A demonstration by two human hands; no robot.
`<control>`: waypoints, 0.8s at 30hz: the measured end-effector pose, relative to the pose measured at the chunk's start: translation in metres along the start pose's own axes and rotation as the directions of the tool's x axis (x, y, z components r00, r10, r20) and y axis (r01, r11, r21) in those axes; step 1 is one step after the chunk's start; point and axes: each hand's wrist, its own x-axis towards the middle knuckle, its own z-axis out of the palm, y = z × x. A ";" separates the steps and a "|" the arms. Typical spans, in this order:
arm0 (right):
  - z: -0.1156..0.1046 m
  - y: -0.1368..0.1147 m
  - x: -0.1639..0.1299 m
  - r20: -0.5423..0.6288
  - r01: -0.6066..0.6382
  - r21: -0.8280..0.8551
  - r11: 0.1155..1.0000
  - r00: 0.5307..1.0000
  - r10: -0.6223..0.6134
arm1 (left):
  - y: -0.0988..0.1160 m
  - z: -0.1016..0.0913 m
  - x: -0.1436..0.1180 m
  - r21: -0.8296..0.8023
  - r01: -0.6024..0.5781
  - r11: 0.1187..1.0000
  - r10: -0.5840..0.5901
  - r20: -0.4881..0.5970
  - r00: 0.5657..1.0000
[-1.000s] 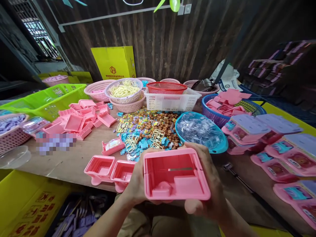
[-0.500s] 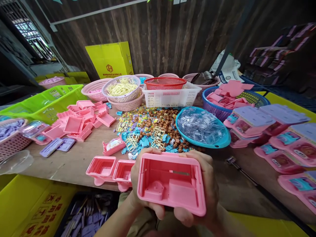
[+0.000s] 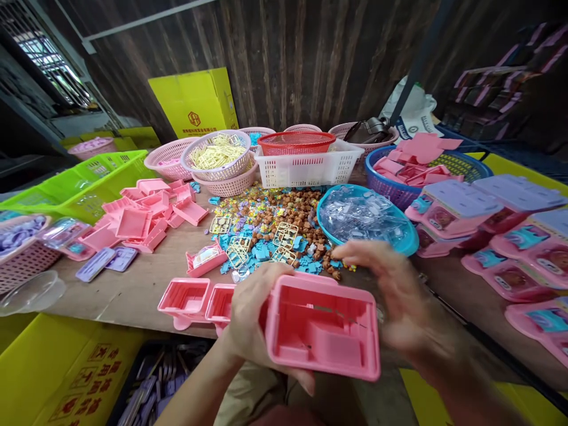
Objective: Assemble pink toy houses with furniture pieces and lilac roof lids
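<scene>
A pink plastic box (image 3: 323,325), hollow with its open side facing me, is tilted above the table's front edge. My left hand (image 3: 255,322) grips it from the left side, thumb underneath. My right hand (image 3: 394,296) is off the box, just to its right, with fingers apart and slightly blurred; it holds nothing that I can see. Left of my left hand, two similar pink boxes (image 3: 185,299) stand on the table, one partly hidden by that hand. Behind them lies a small pink tray (image 3: 205,259) with a white piece inside.
Brown, blue and yellow small parts (image 3: 266,236) are heaped mid-table. A teal basin (image 3: 368,216) of clear plastic pieces stands behind my right hand. Pink-and-lilac toy units (image 3: 457,204) stack at right, near a dark rod (image 3: 492,343). Pink parts (image 3: 146,216) pile at left.
My right hand has let go of the pink box and moved right with its fingers spread. The box, still in my left hand, has shifted slightly right.
</scene>
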 end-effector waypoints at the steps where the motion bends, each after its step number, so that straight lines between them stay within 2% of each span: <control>1: -0.006 -0.003 0.008 0.066 0.036 -0.113 0.993 0.997 -0.029 | 0.002 0.000 0.004 -0.012 -0.064 0.998 0.065 0.045 0.997; 3: -0.010 -0.011 0.023 0.240 0.189 -0.275 0.943 0.963 -0.123 | 0.005 0.002 0.010 -0.033 -0.162 0.986 0.165 0.114 0.980; 5: -0.004 -0.020 0.035 0.387 0.323 -0.353 0.878 0.905 -0.178 | 0.008 0.004 0.012 -0.026 -0.188 0.982 0.190 0.127 0.974; 7: 0.006 -0.026 0.042 0.425 0.388 -0.428 0.816 0.884 -0.197 | 0.009 0.006 0.012 -0.021 -0.185 0.983 0.186 0.111 0.976; 11: 0.017 -0.028 0.042 0.415 0.443 -0.508 0.739 0.878 -0.241 | 0.008 0.007 0.009 -0.049 -0.175 0.983 0.178 0.076 0.981; 19: 0.019 -0.025 0.035 0.374 0.456 -0.475 0.752 0.879 -0.297 | 0.010 0.008 0.006 -0.063 -0.151 0.986 0.158 0.123 0.980; 22: 0.006 -0.021 0.040 0.396 0.403 -0.359 0.842 0.882 -0.254 | 0.012 0.006 0.008 -0.070 -0.127 0.990 0.136 0.146 0.980; 24: -0.009 -0.014 0.040 0.412 0.268 -0.200 0.942 0.896 -0.167 | 0.009 0.002 0.006 -0.130 -0.057 0.990 0.075 0.138 0.988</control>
